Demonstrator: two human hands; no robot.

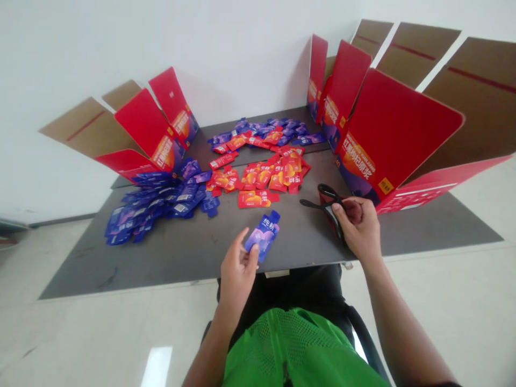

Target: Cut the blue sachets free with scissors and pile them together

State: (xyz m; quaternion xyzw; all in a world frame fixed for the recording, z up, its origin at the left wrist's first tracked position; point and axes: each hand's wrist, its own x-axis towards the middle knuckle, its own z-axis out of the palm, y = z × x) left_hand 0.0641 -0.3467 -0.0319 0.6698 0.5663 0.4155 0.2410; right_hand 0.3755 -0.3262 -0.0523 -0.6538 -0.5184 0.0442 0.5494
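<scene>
My left hand pinches a blue-purple sachet by its lower end, between thumb and fingers, just above the table's front edge. My right hand is closed on a dark item with black loops, partly reddish, whose kind I cannot make out; my fingers hide part of it. Beyond my hands lies a group of red sachets with orange fruit prints. To the left is a large heap of blue sachets, and farther back another pile of blue sachets with some red ones among them.
Open red cartons with raised flaps stand along the right side of the grey table. More open red cartons stand at the back left. A white wall rises behind the table.
</scene>
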